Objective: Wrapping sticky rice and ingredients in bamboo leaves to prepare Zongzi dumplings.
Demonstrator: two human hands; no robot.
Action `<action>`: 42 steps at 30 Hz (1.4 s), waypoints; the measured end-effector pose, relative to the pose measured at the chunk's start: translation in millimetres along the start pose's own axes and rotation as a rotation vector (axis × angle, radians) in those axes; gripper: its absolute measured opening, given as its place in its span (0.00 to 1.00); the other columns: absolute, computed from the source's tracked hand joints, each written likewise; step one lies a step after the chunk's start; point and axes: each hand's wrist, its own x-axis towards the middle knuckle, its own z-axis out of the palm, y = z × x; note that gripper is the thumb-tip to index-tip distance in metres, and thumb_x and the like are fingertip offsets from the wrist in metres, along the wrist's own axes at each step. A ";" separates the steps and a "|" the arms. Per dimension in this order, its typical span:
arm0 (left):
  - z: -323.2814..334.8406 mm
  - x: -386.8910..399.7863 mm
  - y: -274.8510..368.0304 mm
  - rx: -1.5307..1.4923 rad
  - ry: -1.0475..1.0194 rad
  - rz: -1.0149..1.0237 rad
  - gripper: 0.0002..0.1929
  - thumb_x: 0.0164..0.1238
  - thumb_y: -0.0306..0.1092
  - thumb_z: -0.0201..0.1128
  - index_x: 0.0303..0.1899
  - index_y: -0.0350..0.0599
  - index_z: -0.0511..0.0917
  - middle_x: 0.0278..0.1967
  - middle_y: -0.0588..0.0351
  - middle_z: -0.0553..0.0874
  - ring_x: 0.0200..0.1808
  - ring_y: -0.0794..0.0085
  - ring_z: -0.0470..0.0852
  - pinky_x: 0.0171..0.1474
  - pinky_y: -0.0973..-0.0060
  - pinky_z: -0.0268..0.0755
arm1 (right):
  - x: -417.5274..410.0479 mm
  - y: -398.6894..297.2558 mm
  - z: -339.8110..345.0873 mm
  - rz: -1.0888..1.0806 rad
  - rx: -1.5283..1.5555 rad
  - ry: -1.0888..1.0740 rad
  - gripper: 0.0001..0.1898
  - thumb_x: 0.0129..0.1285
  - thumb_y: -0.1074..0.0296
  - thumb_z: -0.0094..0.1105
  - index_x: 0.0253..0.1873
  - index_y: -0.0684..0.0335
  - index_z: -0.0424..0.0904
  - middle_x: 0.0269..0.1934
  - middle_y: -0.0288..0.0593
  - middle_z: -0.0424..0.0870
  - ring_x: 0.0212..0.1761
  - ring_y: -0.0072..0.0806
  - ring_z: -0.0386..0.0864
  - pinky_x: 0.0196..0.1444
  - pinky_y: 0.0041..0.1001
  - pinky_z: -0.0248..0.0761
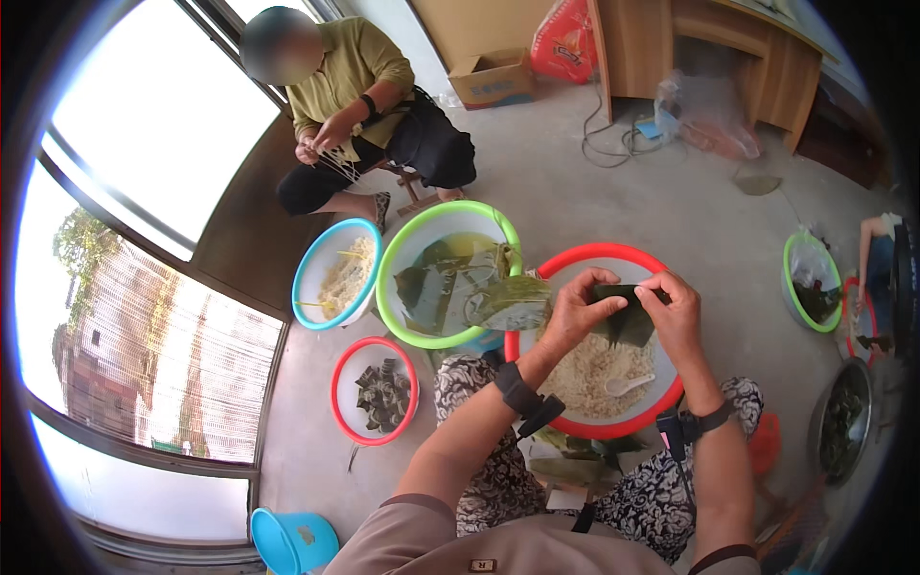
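Note:
Between my left hand (586, 305) and my right hand (672, 309) is a dark green leaf (625, 320), pinched along its upper edge by the thumbs and fingers of both. It hangs over a red-rimmed basin (596, 251) that holds pale rice (593, 377). A white spoon (629, 384) rests on the rice, to the right. Left of my left hand, wide green leaves (510, 303) lie across the edge of a green-rimmed basin (384, 287), where more leaves soak in yellowish liquid.
A blue-rimmed basin (297, 287) holds rice and yellow-handled utensils. Wrapped leaf dumplings fill part of a smaller red-rimmed basin (338, 402). A seated person (352, 79) handles pale strings opposite me. At right are another green-rimmed basin (794, 295), a metal basin (819, 424) and another person's arm (866, 251).

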 end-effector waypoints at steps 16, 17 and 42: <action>8.4 -0.2 9.3 0.565 0.208 0.220 0.07 0.63 0.27 0.69 0.38 0.39 0.78 0.34 0.61 0.81 0.38 0.82 0.78 0.41 0.79 0.72 | 5.1 15.8 3.3 0.086 -0.014 0.008 0.06 0.59 0.75 0.67 0.38 0.65 0.79 0.29 0.37 0.81 0.31 0.21 0.79 0.32 0.25 0.72; 7.7 12.1 3.1 0.655 0.235 0.311 0.07 0.63 0.27 0.69 0.38 0.39 0.78 0.34 0.61 0.82 0.38 0.81 0.78 0.41 0.79 0.72 | 17.3 23.7 7.5 0.033 -0.029 0.044 0.07 0.58 0.74 0.67 0.38 0.65 0.78 0.28 0.39 0.81 0.30 0.24 0.79 0.32 0.26 0.72; 10.1 22.2 -136.6 0.204 0.282 0.157 0.07 0.68 0.28 0.67 0.43 0.41 0.78 0.36 0.63 0.85 0.35 0.85 0.80 0.40 0.84 0.74 | -32.2 154.4 17.8 -0.331 -0.352 0.002 0.12 0.55 0.77 0.64 0.41 0.60 0.70 0.36 0.40 0.75 0.33 0.41 0.80 0.31 0.36 0.73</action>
